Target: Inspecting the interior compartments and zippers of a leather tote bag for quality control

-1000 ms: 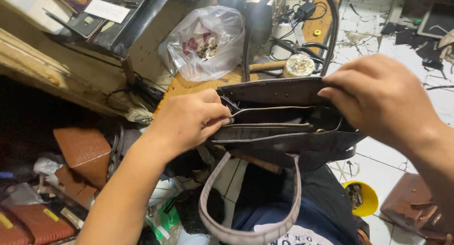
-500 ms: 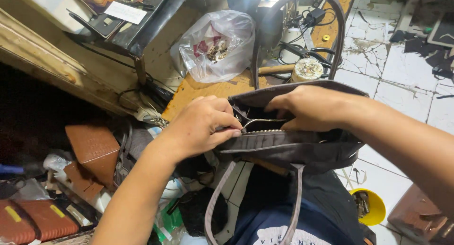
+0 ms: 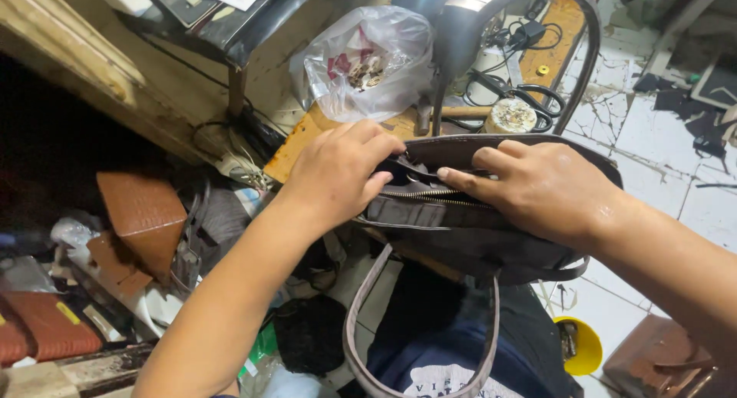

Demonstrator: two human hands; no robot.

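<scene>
**Q:** Both hands — position and state?

**A:** Left hand (image 3: 338,175) curled shut, pinching the near-left end of the bag's mouth, fingertips tucked over the top edge. Right hand (image 3: 541,187) lies flat across the top of the dark brown handbag (image 3: 476,241), fingers extended leftward, tips at the zipper (image 3: 430,194); not closed on anything, pressing rather than gripping.

**Q:** Bag location relative to the hands?

**A:** Held between and under them, centre of view, above the person's lap. Left hand at its left end, right hand covering its middle and right portion.

**Q:** Orientation?

**A:** Long axis runs left to right across the view, slightly tilted down toward the right. Mouth faces up toward the camera. One strap handle (image 3: 418,321) loops downward toward the person; the other handle (image 3: 583,52) arches up and away.

**Q:** Surroundings?

**A:** Beyond the bag: clear plastic bag (image 3: 368,60) with small items on an orange board, scissors (image 3: 522,99) just right of it. Left: brown leather pieces (image 3: 142,214). Lower right: yellow bowl (image 3: 583,348) on tiled floor.
</scene>
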